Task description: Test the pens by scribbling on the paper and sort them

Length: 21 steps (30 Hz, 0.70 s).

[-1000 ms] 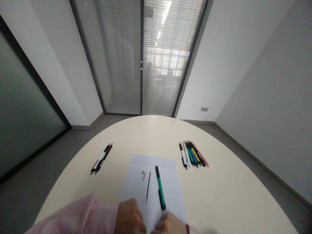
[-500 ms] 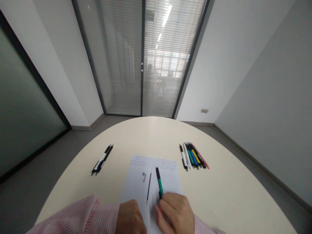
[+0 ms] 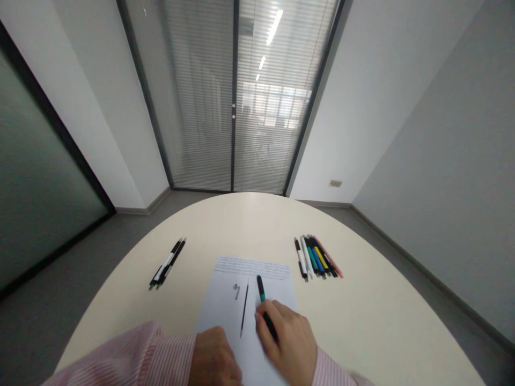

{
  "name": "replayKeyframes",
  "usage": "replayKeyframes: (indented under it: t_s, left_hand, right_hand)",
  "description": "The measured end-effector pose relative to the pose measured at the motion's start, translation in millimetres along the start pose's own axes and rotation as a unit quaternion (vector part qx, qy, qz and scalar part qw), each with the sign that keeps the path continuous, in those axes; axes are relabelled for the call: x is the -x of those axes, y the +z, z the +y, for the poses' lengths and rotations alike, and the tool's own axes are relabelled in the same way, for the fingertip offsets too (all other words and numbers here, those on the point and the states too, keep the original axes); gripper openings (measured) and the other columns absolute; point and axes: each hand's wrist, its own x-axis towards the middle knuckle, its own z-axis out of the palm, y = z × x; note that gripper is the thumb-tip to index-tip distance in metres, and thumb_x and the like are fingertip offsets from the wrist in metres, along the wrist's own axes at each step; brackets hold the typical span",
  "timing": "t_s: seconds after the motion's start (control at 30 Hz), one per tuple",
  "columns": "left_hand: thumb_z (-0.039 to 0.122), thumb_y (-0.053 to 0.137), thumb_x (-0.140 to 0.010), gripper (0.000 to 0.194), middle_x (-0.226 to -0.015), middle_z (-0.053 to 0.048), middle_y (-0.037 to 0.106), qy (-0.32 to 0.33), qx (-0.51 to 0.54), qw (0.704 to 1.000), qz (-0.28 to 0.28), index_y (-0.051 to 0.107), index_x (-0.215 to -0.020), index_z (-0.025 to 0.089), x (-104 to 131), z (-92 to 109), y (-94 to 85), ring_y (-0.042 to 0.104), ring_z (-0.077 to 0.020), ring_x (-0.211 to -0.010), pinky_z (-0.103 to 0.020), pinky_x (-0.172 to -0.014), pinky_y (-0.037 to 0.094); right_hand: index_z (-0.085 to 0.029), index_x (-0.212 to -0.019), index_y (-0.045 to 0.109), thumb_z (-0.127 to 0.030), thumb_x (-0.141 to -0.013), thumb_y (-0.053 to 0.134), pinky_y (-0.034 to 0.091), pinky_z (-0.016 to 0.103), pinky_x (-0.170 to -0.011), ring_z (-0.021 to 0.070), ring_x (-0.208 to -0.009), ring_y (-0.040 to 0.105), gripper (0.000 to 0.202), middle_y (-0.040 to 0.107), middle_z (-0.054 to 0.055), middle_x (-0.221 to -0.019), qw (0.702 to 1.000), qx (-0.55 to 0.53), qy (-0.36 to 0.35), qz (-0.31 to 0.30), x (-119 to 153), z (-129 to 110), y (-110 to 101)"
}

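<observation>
My right hand [image 3: 287,338] is closed around a black and green pen [image 3: 261,288], with thumb and fingers along its barrel. The pen's black upper end points away from me over a white sheet of paper [image 3: 221,311]. My left hand [image 3: 215,356] rests curled at the sheet's lower left, and whatever its fingers may hold is hidden underneath. Between the hands and a little further out lies a thin dark pen refill [image 3: 244,311]. Left of the refill are a small metallic spring-like piece [image 3: 237,292] and a tiny greyish part [image 3: 235,287].
A pale round table [image 3: 257,225] carries everything. Two black and white pens [image 3: 168,262] lie on the left. A row of several coloured pens [image 3: 317,257] lies on the right. Printed lines run along the sheet's far edge. Glass panels with blinds stand beyond.
My right hand has shifted forward along the pen, covering more of its green barrel. The left hand stays nearly in place, and the loose pieces lie as before.
</observation>
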Motion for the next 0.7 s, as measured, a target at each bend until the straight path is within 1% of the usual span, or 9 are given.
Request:
replayKeyframes:
  t_s: [0.1,0.13,0.17,0.2,0.27,0.37,0.5,0.6,0.7]
  left_hand:
    - [0.042,0.032,-0.094,0.040,-0.055,0.001,0.055,0.001,0.003,1.000,0.029,0.053,-0.068,0.021,-10,-6,-20.0,0.053,-0.0150,-0.052,-0.030,-0.050,0.037]
    - [0.048,0.029,-0.094,0.043,-0.061,-0.001,0.057,-0.001,0.005,0.999,0.040,0.054,-0.074,0.020,-13,-10,-27.7,0.054,-0.0158,-0.055,-0.030,-0.051,0.038]
    - [0.050,0.025,-0.094,0.045,-0.065,-0.002,0.058,-0.008,0.005,0.999,0.046,0.054,-0.079,0.019,-16,-14,-34.9,0.053,-0.0169,-0.057,-0.031,-0.050,0.037]
    - [0.047,0.022,-0.095,0.045,-0.068,-0.004,0.059,-0.018,0.005,0.999,0.050,0.055,-0.082,0.018,-18,-18,-40.8,0.053,-0.0181,-0.060,-0.031,-0.051,0.038]
    - [0.033,0.027,-0.097,0.034,-0.076,-0.006,0.061,-0.032,-0.018,0.997,0.074,0.056,-0.091,0.016,-21,-26,-47.2,0.055,-0.0182,-0.066,-0.030,-0.057,0.042]
    - [0.016,0.038,-0.095,0.020,-0.081,-0.005,0.064,-0.007,-0.098,0.991,0.094,0.058,-0.093,0.014,-23,-34,-44.5,0.057,-0.0166,-0.071,-0.028,-0.062,0.045]
    - [0.012,0.044,-0.093,0.020,-0.076,-0.004,0.064,0.043,-0.164,0.981,0.090,0.060,-0.082,0.013,-24,-39,-35.4,0.058,-0.0156,-0.068,-0.028,-0.061,0.046]
    - [0.010,0.043,-0.092,0.021,-0.075,-0.006,0.064,0.065,-0.184,0.978,0.075,0.061,-0.083,0.011,-24,-39,-34.1,0.059,-0.0164,-0.068,-0.029,-0.061,0.048]
    - [0.010,0.041,-0.092,0.022,-0.077,-0.008,0.065,0.079,-0.182,0.979,0.051,0.062,-0.084,0.010,-25,-37,-35.0,0.060,-0.0178,-0.068,-0.030,-0.060,0.049]
  right_hand:
    - [-0.022,-0.084,0.049,-0.021,-0.091,0.041,0.040,0.023,-0.057,0.0148,-0.062,0.061,0.010,0.061,0.000,-0.071,0.999,-0.040,0.011,0.010,0,2,1]
    - [-0.022,-0.084,0.048,-0.021,-0.091,0.041,0.041,0.023,-0.058,0.0147,-0.062,0.061,0.010,0.061,0.000,-0.070,0.998,-0.058,0.012,0.015,0,2,1]
    - [-0.022,-0.085,0.047,-0.021,-0.091,0.040,0.042,0.023,-0.058,0.0147,-0.061,0.061,0.009,0.060,-0.001,-0.069,0.997,-0.078,0.014,0.020,0,2,1]
    - [-0.022,-0.087,0.046,-0.021,-0.091,0.040,0.042,0.023,-0.058,0.0147,-0.060,0.060,0.008,0.059,-0.001,-0.068,0.995,-0.099,0.017,0.026,1,2,1]
    - [-0.022,-0.094,0.045,-0.023,-0.092,0.040,0.042,0.023,-0.054,0.0143,-0.056,0.058,0.005,0.055,-0.003,-0.063,0.989,-0.135,0.026,0.043,1,2,0]
    - [-0.021,-0.110,0.039,-0.026,-0.092,0.040,0.041,0.021,-0.049,0.0130,-0.050,0.054,0.019,0.050,-0.006,-0.061,0.978,-0.185,0.036,0.086,2,2,0]
    - [-0.020,-0.126,0.031,-0.026,-0.093,0.040,0.043,0.020,-0.050,0.0113,-0.049,0.053,0.035,0.049,-0.007,-0.062,0.966,-0.229,0.045,0.114,3,3,1]
    - [-0.020,-0.130,0.033,-0.025,-0.093,0.041,0.046,0.019,-0.052,0.0112,-0.051,0.056,0.038,0.053,-0.005,-0.064,0.967,-0.224,0.043,0.115,4,4,0]
    - [-0.021,-0.126,0.040,-0.025,-0.093,0.042,0.049,0.021,-0.059,0.0119,-0.058,0.060,0.034,0.060,-0.002,-0.070,0.970,-0.213,0.029,0.112,3,4,-2]
